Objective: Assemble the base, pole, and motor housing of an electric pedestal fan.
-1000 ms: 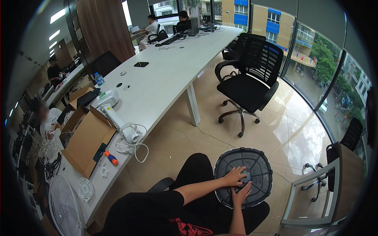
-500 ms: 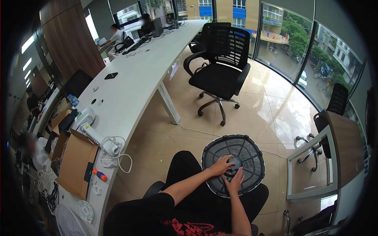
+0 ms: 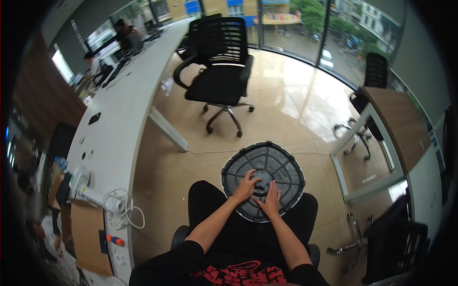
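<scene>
A round dark grey base [image 3: 282, 161] with radial ribs and a pale rim rests across my lap, its ribbed side up. It looks like the underside of a fan base. At its centre sits a round grey cap [image 3: 263, 178]. My left hand [image 3: 244, 187] has its thumb and fingers curved round the left side of this cap. Against the cap's lower right edge lies my right hand [image 3: 271, 202], fingers stretched forward and thumb apart. Whatever lies under my fingers is hidden.
On the long white table [image 3: 112, 143] at left are a white fan body [image 3: 86, 188] with coiled cable, an open cardboard box [image 3: 88, 233] and an orange-and-blue screwdriver [image 3: 115, 240]. A black office chair [image 3: 217, 83] stands ahead. At right is a wood-topped desk [image 3: 398, 124].
My head view has swung right, so the table and chair sit further left. Both hands stay at the grey cap, with the left fingers slightly shifted round it.
</scene>
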Demonstrator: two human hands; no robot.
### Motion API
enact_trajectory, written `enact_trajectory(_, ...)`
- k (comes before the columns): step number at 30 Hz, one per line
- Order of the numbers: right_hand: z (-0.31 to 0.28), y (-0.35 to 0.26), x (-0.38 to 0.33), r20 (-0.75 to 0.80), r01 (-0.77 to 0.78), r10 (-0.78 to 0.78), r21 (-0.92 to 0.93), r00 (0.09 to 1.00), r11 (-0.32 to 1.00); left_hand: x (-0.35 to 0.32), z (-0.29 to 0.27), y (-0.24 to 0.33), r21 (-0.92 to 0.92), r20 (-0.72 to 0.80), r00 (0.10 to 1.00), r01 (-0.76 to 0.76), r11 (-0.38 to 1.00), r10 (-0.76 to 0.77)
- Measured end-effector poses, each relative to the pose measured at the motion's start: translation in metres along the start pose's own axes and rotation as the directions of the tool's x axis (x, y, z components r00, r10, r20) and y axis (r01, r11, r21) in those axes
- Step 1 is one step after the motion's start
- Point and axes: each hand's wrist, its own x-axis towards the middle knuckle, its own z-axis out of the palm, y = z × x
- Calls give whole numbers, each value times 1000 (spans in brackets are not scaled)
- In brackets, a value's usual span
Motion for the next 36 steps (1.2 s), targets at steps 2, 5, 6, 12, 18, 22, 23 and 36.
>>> enact_trajectory(2, 3, 2, -1, -26, 10, -10, 13, 1000, 1000, -2, 3, 5, 30, -31, 999, -30, 999, 31)
enact_trajectory(5, 4, 4, -1, -36, 22, -21, 10, 999, 1000, -5, 10, 14, 109, -82, 995, -51, 993, 60)
enact_trajectory(6, 4, 4, -1, -14, 8, -8, -3, 1000, 1000, -7, 11, 16, 130, -80, 996, -29, 991, 40)
enact_trajectory(12, 1, 0, 0, -45, 19, -18, 20, 999, 1000, -7, 14, 14, 78, -75, 997, -6, 997, 12)
enact_trajectory(18, 1, 0, 0, -12, -5, 5, -24, 1000, 1000, -11, 15, 9, 5, -58, 998, 4, 1000, -3)
enact_trajectory(22, 1, 0, 0, 5, -18, 18, -9, 1000, 1000, -14, 17, 14, 100, -58, 998, -7, 995, 13)
enact_trajectory(23, 0, 0, 0, -39, 13, -13, 9, 999, 1000, -14, 17, 15, 122, -67, 998, -9, 992, 17)
enact_trajectory(36, 2, 1, 0, -60, 24, -22, 24, 998, 999, -16, 24, 10, 171, -126, 991, -24, 985, 46)
